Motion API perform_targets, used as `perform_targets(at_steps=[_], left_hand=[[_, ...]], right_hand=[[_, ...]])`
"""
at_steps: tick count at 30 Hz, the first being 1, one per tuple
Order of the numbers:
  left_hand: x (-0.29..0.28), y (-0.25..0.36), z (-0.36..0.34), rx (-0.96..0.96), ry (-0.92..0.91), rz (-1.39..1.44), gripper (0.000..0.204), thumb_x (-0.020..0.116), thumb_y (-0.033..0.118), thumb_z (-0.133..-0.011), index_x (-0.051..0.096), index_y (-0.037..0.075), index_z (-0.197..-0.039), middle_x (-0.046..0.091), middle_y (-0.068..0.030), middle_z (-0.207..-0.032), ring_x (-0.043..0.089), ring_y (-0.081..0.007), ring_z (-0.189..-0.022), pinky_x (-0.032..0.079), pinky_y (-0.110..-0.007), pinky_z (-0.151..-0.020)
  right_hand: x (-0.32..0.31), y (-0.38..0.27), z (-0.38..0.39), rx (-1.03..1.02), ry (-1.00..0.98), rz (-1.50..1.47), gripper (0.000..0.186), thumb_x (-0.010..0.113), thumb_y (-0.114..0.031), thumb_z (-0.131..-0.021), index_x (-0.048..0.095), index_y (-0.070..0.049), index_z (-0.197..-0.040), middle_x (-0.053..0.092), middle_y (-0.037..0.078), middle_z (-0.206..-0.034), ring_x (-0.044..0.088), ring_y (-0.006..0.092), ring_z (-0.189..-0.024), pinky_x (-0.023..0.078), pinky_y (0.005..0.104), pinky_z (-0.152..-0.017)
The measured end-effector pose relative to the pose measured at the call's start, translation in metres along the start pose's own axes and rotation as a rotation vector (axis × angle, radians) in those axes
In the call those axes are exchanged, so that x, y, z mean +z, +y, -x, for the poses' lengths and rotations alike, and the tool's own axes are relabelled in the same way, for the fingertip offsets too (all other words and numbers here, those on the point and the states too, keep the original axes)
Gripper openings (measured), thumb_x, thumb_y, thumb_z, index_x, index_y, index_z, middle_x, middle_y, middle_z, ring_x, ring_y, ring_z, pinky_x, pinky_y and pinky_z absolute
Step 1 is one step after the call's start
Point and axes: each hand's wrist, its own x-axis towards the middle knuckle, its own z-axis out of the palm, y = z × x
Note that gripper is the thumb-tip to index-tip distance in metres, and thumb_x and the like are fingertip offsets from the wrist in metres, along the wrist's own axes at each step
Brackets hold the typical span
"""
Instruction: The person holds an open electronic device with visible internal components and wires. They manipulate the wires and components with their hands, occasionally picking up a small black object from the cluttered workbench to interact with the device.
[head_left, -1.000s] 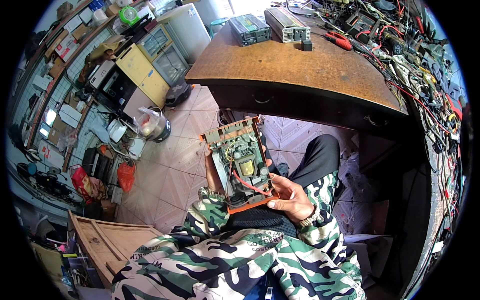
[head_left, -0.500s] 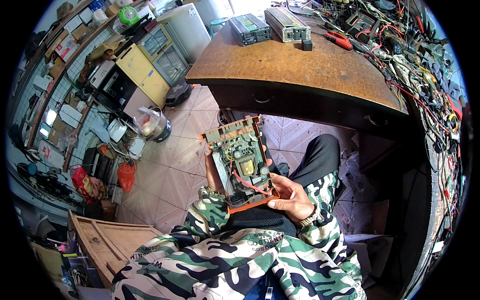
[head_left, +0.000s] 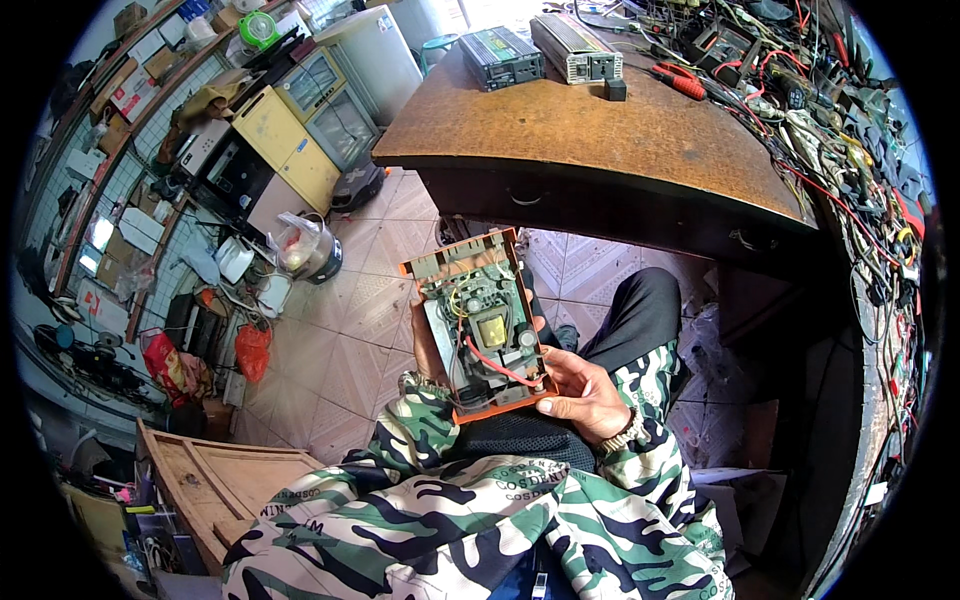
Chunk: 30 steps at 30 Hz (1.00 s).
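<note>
Printed in dark capital letters on the front of the camouflage jacket (head_left: 530,500), below the right-hand fingers (head_left: 572,372): clear enough to read, with one word set down over and over in short rows. Printed again on the same jacket, farther down and to the left of the fingers, tipped over and bent by folds. Marked in red on a white box (head_left: 132,96), far off ahead and to the left of the fingers, too small to read. Marked also on top of a dark box (head_left: 497,48), well past the fingers, too small to read.
</note>
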Motion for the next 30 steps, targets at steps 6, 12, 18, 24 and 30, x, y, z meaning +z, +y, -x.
perform_targets(at_steps=[6,12,18,24,30], left_hand=[[0.01,0.0,0.002,-0.052,0.027,0.083,0.107,0.056,0.078,-0.084,0.025,0.006,-0.157,0.045,-0.0264,-0.147,0.049,-0.0495,-0.131,0.05,-0.07,-0.095],[0.003,-0.005,0.008,0.098,0.118,-0.185,0.101,0.048,0.078,-0.088,0.028,0.004,-0.155,0.046,-0.0249,-0.147,0.054,-0.0449,-0.127,0.054,-0.061,-0.096],[-0.031,0.0,0.016,0.27,0.367,-0.374,0.09,0.048,0.07,-0.094,0.032,0.004,-0.153,0.046,-0.0206,-0.149,0.055,-0.0379,-0.128,0.053,-0.056,-0.101],[-0.021,-0.004,0.011,0.305,0.367,-0.412,0.093,0.047,0.072,-0.092,0.032,0.004,-0.153,0.046,-0.0214,-0.148,0.056,-0.039,-0.127,0.053,-0.057,-0.1],[-0.018,-0.005,0.014,0.308,0.377,-0.429,0.095,0.047,0.075,-0.091,0.032,0.004,-0.153,0.046,-0.0221,-0.148,0.056,-0.0402,-0.126,0.053,-0.058,-0.1]], right_hand=[[-0.01,-0.026,-0.007,-0.12,0.23,0.325,0.051,0.071,-0.005,-0.092,0.052,0.006,-0.138,0.065,0.015,-0.127,0.062,0.0192,-0.116,0.05,0.0341,-0.1],[0.004,-0.057,-0.062,-0.35,0.266,0.691,0.036,0.071,-0.006,-0.091,0.065,0.001,-0.125,0.069,0.012,-0.108,0.069,0.0184,-0.101,0.054,0.0307,-0.089],[0.006,-0.056,-0.084,-0.422,0.3,0.903,0.019,0.068,-0.002,-0.091,0.07,0.0,-0.11,0.067,0.009,-0.093,0.067,0.0161,-0.08,0.053,0.0292,-0.073],[-0.004,-0.043,-0.083,-0.544,0.326,0.745,0.013,0.068,0.0,-0.092,0.071,0.0,-0.104,0.067,0.006,-0.087,0.066,0.0136,-0.077,0.052,0.0263,-0.071],[-0.011,-0.037,-0.071,-0.433,0.323,0.307,0.015,0.066,0.0,-0.094,0.068,0.006,-0.108,0.072,0.009,-0.094,0.068,0.0139,-0.085,0.056,0.0275,-0.078]])
